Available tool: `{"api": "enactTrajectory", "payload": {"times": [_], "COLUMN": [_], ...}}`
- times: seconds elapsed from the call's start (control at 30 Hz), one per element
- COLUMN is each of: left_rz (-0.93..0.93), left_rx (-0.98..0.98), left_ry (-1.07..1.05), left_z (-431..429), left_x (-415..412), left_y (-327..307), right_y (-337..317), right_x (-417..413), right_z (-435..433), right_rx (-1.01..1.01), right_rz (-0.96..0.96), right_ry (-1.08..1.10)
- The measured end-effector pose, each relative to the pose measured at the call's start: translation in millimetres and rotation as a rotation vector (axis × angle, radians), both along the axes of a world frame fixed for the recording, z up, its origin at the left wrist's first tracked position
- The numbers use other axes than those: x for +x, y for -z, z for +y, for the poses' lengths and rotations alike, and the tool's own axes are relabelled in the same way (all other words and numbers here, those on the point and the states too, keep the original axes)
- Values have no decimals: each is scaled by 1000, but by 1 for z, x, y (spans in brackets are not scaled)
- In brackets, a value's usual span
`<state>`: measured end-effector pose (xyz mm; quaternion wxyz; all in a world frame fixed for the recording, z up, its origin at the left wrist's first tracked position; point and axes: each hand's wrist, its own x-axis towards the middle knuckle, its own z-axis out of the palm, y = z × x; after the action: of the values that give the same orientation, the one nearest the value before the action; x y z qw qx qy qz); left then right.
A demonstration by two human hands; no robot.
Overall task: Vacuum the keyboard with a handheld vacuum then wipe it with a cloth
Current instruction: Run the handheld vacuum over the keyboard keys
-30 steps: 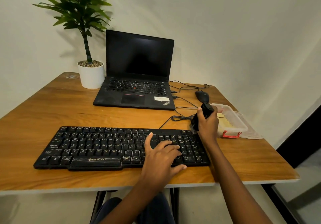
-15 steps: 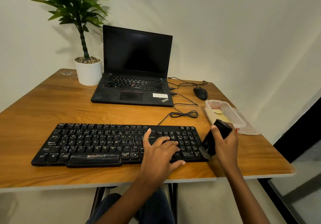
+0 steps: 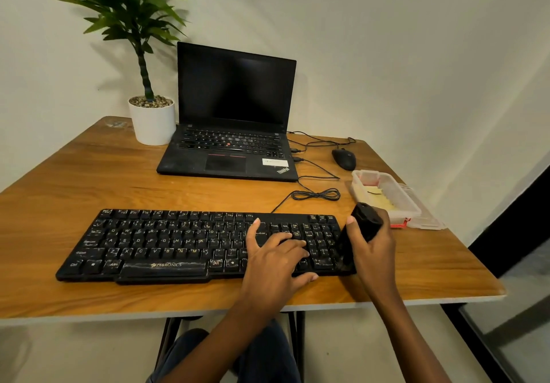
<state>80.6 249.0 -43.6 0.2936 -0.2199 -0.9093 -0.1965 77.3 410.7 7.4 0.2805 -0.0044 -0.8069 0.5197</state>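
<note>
A black keyboard (image 3: 166,243) lies across the front of the wooden table (image 3: 125,180). My left hand (image 3: 276,260) rests on its right half, fingers spread flat over the keys. My right hand (image 3: 375,251) grips a small black handheld vacuum (image 3: 364,222), tilted, with its lower end at the keyboard's right edge by the number pad. A yellow cloth (image 3: 379,201) lies inside a clear plastic box (image 3: 395,187) just behind my right hand.
An open black laptop (image 3: 232,132) stands at the back, a potted plant (image 3: 151,118) to its left. A black mouse (image 3: 343,159) and coiled cable (image 3: 317,195) lie right of the laptop. The table's right edge is close to the box.
My right hand carried the vacuum from the keyboard's far right corner toward me and down to its right edge. The left hand has stayed on the keys.
</note>
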Motion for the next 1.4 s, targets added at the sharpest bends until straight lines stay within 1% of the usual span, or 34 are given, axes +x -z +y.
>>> {"api": "enactTrajectory", "payload": {"times": [0.1, 0.17, 0.27, 0.37, 0.47, 0.6, 0.7, 0.83, 1.0, 1.1, 1.17, 1.27, 1.4], "left_rz": [0, -12, -22, -19, -11, -21, -17, -13, -6, -7, -9, -13, -18], "left_rx": [8, 12, -2, -20, -1, -3, -2, 11, 1, 7, 21, 16, 11], "left_ry": [4, -4, -17, -15, 1, -8, -3, -1, 2, 2, 7, 8, 8], "left_z": [0, 0, 0, -1, -1, 0, -1, 0, -1, -1, 0, -1, -1], "left_x": [0, 1, 1, 1, 1, 2, 1, 2, 1, 1, 2, 1, 1], "left_y": [1, 0, -1, -1, 0, -1, 0, -1, -1, -1, -2, -2, -1], "right_y": [0, -3, -5, 1, 4, 4, 7, -1, 0, -1, -7, -8, -2], "right_x": [6, 7, 8, 13, 19, 12, 12, 7, 2, 2, -1, -7, -5], "right_z": [8, 12, 6, -2, 0, 3, -4, 6, -1, 2, 7, 6, 6], "right_rx": [-21, -31, -26, -40, -32, -78, -113, -55, -12, -19, -24, -21, -59], "right_rz": [-41, -42, 14, 52, 37, 41, 35, -5, 9, -20, -37, -20, -14], "right_ry": [-63, -47, -12, -23, -40, 53, 27, -4, 8, -26, -10, 33, -1]}}
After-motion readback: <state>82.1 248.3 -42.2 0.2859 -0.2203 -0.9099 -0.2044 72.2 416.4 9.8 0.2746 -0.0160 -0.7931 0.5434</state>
